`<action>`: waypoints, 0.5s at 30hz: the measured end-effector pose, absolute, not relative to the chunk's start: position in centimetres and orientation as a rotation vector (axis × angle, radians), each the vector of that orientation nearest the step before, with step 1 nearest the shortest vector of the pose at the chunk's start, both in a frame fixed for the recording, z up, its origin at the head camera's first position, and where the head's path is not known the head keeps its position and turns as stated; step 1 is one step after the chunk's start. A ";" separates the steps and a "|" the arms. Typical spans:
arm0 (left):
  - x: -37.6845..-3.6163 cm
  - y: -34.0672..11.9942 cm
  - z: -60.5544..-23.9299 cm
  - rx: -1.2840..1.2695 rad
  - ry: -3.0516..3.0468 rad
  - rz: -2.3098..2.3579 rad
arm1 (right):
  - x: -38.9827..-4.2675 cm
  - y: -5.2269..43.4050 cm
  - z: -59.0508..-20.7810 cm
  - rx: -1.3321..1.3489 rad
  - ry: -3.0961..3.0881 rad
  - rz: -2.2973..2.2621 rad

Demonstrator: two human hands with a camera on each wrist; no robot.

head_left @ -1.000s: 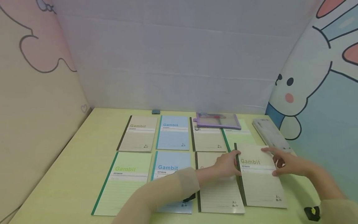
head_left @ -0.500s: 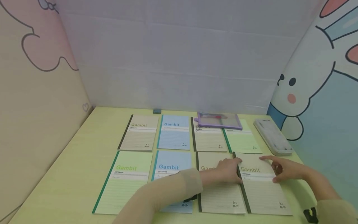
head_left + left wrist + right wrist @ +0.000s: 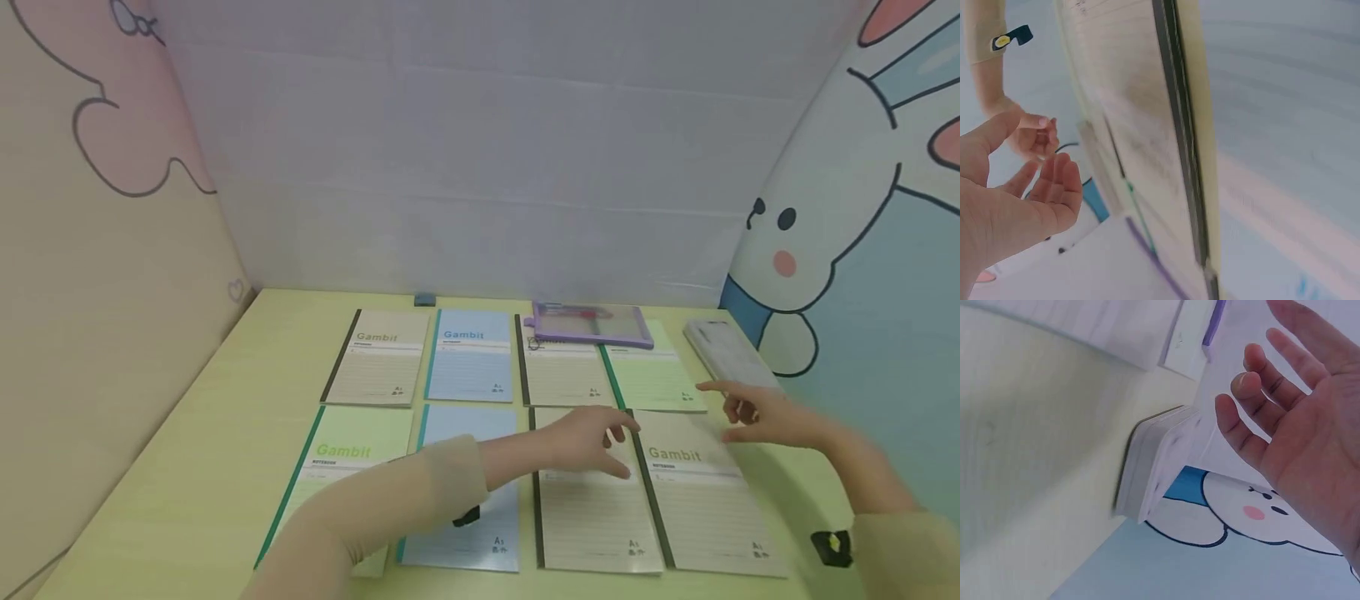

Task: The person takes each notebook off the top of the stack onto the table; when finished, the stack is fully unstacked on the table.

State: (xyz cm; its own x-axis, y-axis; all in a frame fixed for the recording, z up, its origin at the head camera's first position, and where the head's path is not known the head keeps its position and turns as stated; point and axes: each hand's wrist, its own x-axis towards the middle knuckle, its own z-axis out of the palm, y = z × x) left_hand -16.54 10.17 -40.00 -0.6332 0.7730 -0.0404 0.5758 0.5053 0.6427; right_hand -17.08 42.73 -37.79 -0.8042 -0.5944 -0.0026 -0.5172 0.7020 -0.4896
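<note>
A beige notebook with a dark spine (image 3: 705, 500) lies flat at the front right of the table. My right hand (image 3: 776, 417) hovers above its upper right edge, fingers relaxed and holding nothing. Over the neighbouring beige notebook (image 3: 596, 529) my left hand (image 3: 573, 442) is raised, its thumb and fingers apart with nothing between them. In the left wrist view the left hand (image 3: 1029, 194) shows loosely bent fingers, apart from the notebook (image 3: 1141, 94). The right wrist view shows the right hand (image 3: 1310, 419) likewise holding nothing.
Other notebooks lie in two rows, including a blue one (image 3: 470, 367) and a green one (image 3: 660, 379). A purple-edged zip pouch (image 3: 592, 325) overlaps two back notebooks. A pale case (image 3: 727, 350) lies at the right, and a small dark block (image 3: 424, 300) at the back edge.
The front right beige notebook came down and towards me into the front row. Both hands then let go of it and lifted, the left moving back to the left.
</note>
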 end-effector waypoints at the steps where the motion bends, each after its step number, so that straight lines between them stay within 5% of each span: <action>1: -16.8 9.4 -39.5 1.154 2.434 0.856 | -17.2 42.2 -37.4 -0.931 2.785 -0.723; 15: -19.2 -7.1 -34.3 1.131 2.958 0.723 | -18.7 37.1 -35.1 -0.740 3.248 -0.505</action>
